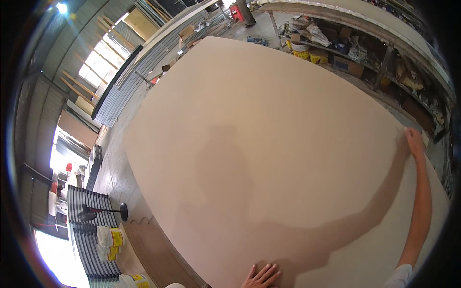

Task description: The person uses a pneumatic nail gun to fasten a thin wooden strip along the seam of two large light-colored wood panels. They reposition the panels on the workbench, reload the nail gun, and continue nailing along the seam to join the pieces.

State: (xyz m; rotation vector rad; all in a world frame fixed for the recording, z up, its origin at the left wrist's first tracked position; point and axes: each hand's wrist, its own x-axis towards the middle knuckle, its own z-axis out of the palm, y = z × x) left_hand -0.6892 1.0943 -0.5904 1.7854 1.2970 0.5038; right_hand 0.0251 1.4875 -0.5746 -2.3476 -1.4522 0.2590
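Note:
A large, pale beige flat board [288, 110] fills most of the view, with my shadow across it. My left hand [260, 277] lies flat on the near part of the board, fingers stretched out. Reaching far to the right, my right hand [414, 139] is closed at the board's right edge. Its fingers are curled there and partly hidden, and the arm stretches over the board's right part.
White and yellow buckets [110, 237] stand at the lower left near a black fan [103, 211] and stacked dark-edged panels [91, 211]. A cluttered shelf [336, 48] runs along the far right. More long panels [125, 81] are stacked at the far left.

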